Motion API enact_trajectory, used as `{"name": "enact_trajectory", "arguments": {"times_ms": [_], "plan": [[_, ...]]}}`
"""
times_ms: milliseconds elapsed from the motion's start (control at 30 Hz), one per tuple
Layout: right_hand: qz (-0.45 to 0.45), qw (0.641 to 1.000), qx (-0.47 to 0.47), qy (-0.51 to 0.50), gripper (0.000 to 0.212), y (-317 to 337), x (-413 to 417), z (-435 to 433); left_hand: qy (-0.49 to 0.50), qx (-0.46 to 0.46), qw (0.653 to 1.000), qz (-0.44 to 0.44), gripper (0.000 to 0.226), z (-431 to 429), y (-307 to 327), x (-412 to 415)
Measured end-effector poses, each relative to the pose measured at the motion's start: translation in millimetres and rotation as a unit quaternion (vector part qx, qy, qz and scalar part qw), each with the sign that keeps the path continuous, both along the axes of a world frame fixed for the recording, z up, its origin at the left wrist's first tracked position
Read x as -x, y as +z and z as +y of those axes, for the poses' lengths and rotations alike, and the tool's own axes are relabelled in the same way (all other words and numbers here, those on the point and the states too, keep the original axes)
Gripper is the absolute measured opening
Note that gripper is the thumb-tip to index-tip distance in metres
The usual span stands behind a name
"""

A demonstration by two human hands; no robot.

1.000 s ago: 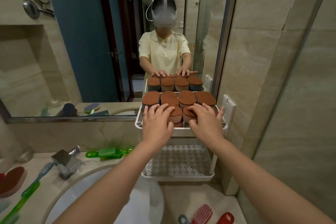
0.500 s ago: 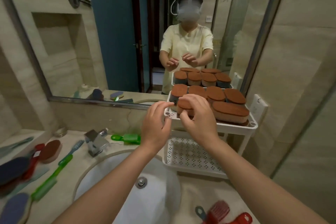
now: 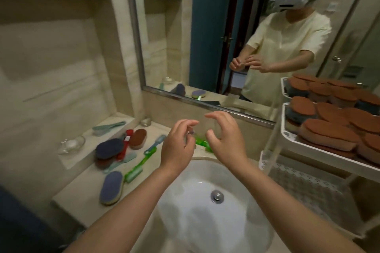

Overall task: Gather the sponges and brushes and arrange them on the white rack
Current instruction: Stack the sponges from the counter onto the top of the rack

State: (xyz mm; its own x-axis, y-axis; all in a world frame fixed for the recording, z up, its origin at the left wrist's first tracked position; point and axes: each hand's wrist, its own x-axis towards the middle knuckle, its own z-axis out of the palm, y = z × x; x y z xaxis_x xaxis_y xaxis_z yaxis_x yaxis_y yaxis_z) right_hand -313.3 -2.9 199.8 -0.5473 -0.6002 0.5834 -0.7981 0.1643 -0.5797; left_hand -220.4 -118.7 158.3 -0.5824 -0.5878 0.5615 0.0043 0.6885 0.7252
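Head view: left hand (image 3: 176,146) and right hand (image 3: 226,141), centre, empty, loosely curled; sponges (image 3: 112,188), lower left, likely light, soft, pinch sides; brushes (image 3: 134,172) likely stiff, take handles.

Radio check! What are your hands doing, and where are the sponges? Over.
Left hand, right hand empty, open above sink. Rack top packed with brown sponges. Blue sponge, green brush wait on counter. Nothing blocking.

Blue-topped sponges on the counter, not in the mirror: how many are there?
2. The lighter blue sponge lies near the front of the counter, left of the sink. The darker blue sponge rests further back, on a brown sponge. Others may be hidden in that pile.
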Motion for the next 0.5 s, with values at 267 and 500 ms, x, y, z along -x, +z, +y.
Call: {"name": "enact_trajectory", "arguments": {"times_ms": [267,500], "plan": [[-0.060,0.996,-0.034,0.052,0.035,-35,-46,-108,0.071,-0.020,0.996,-0.044,0.041,-97,-20,-58],[-0.121,0.984,-0.105,0.074,0.040,-79,-69,-185,0.140,-0.054,0.983,-0.110,0.040,-167,-55,-103]]}}
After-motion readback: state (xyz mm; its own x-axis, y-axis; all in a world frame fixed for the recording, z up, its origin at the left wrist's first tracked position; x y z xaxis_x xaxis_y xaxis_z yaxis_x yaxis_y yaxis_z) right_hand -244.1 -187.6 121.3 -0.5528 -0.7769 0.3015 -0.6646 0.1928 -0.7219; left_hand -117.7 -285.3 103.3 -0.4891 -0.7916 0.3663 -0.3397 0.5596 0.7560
